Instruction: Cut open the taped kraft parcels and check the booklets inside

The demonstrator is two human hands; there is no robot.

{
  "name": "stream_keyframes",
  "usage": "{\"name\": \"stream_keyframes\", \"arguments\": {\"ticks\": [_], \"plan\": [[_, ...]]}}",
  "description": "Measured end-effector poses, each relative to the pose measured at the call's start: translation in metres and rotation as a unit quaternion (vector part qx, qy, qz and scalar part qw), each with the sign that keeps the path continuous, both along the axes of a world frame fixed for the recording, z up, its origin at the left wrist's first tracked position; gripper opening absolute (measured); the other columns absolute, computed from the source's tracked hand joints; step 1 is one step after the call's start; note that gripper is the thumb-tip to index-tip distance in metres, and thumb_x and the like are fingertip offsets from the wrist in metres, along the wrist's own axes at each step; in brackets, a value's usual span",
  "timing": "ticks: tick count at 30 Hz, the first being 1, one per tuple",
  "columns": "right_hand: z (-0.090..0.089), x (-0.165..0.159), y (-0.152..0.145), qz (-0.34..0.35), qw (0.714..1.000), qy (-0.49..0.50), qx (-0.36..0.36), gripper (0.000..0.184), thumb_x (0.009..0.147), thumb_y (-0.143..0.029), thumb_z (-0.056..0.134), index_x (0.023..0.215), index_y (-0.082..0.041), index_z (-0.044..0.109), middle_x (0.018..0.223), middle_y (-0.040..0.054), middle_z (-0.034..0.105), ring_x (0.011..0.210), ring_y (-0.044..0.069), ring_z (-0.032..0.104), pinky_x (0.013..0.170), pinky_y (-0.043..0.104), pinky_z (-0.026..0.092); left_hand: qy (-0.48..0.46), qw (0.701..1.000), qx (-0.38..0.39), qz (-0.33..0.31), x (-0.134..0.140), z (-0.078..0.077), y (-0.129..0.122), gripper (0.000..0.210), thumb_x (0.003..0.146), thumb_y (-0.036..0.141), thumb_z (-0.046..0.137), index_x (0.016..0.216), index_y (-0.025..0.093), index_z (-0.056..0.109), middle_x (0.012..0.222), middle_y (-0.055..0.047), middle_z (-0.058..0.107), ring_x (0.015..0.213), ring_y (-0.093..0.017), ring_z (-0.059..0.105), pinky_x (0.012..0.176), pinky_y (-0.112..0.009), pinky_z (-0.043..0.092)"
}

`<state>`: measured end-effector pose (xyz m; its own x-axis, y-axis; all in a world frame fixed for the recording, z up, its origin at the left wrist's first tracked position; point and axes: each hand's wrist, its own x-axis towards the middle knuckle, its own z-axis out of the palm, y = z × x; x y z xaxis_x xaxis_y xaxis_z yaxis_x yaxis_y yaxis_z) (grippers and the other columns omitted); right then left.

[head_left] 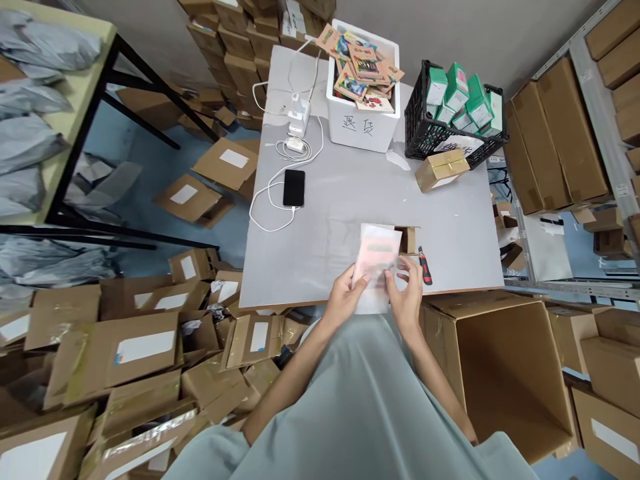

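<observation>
A whitish, see-through packet (pixel 376 257) with a pinkish print showing through it is held over the table's front edge. My left hand (pixel 346 293) grips its left side, thumb on top and fingers beneath. On the packet's right side, my right hand (pixel 406 290) has its thumb and fingers curled at the surface, pinching there; the fingertips are slightly blurred. Just behind the packet lies a small brown cardboard box (pixel 411 240), partly covered by it. A red and black utility knife (pixel 425 267) rests right of my right hand.
On the grey table (pixel 330 200) are a phone (pixel 294 188) on a white cable, a power strip (pixel 299 113), a white foam box (pixel 363 127) of colourful packets, a black crate (pixel 425 127) of green boxes and a taped carton (pixel 443 170). A large open carton (pixel 500 373) stands front right; cartons crowd the left floor.
</observation>
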<state>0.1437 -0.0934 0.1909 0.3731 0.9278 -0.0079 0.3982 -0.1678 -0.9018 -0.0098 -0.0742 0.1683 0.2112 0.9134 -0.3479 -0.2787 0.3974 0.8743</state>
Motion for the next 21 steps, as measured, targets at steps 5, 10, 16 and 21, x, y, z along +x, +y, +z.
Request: {"name": "stream_keyframes", "arguments": {"ticks": [5, 10, 16, 21], "plan": [[0.007, -0.017, 0.006, 0.06, 0.996, 0.07, 0.004, 0.058, 0.094, -0.054, 0.082, 0.141, -0.023, 0.069, 0.145, 0.0162, 0.07, 0.133, 0.032, 0.07, 0.106, 0.049, 0.065, 0.06, 0.986, 0.148, -0.044, -0.008, 0.004, 0.002, 0.06, 0.098, 0.045, 0.076, 0.151, 0.018, 0.072, 0.157, -0.015, 0.07, 0.148, -0.035, 0.065, 0.128, -0.047, 0.05], [0.009, -0.013, 0.03, 0.055, 0.995, 0.088, -0.008, 0.039, 0.101, -0.055, 0.068, 0.117, -0.02, 0.075, 0.109, 0.0103, 0.082, 0.098, 0.027, 0.076, 0.088, 0.04, 0.063, 0.053, 0.984, 0.171, -0.014, -0.018, 0.005, 0.013, 0.051, 0.098, 0.042, 0.073, 0.146, 0.023, 0.075, 0.156, -0.014, 0.07, 0.149, -0.034, 0.063, 0.131, -0.051, 0.047], [0.021, -0.001, 0.044, 0.109, 0.981, 0.158, -0.019, 0.038, 0.097, -0.056, 0.074, 0.107, -0.02, 0.08, 0.1, 0.0078, 0.084, 0.092, 0.026, 0.074, 0.082, 0.035, 0.06, 0.096, 0.98, 0.059, 0.164, -0.016, 0.003, 0.033, 0.072, 0.079, 0.051, 0.096, 0.139, 0.022, 0.068, 0.145, -0.016, 0.073, 0.131, -0.03, 0.071, 0.106, -0.038, 0.061], [0.024, 0.007, 0.046, 0.074, 0.939, 0.326, -0.084, 0.043, 0.089, -0.055, 0.084, 0.116, -0.023, 0.078, 0.112, 0.0083, 0.086, 0.105, 0.029, 0.079, 0.092, 0.039, 0.063, -0.054, 0.982, -0.033, 0.176, -0.03, 0.012, 0.04, 0.069, 0.081, 0.052, 0.095, 0.136, 0.023, 0.066, 0.117, -0.009, 0.081, 0.096, -0.02, 0.078, 0.077, -0.026, 0.06]]}}
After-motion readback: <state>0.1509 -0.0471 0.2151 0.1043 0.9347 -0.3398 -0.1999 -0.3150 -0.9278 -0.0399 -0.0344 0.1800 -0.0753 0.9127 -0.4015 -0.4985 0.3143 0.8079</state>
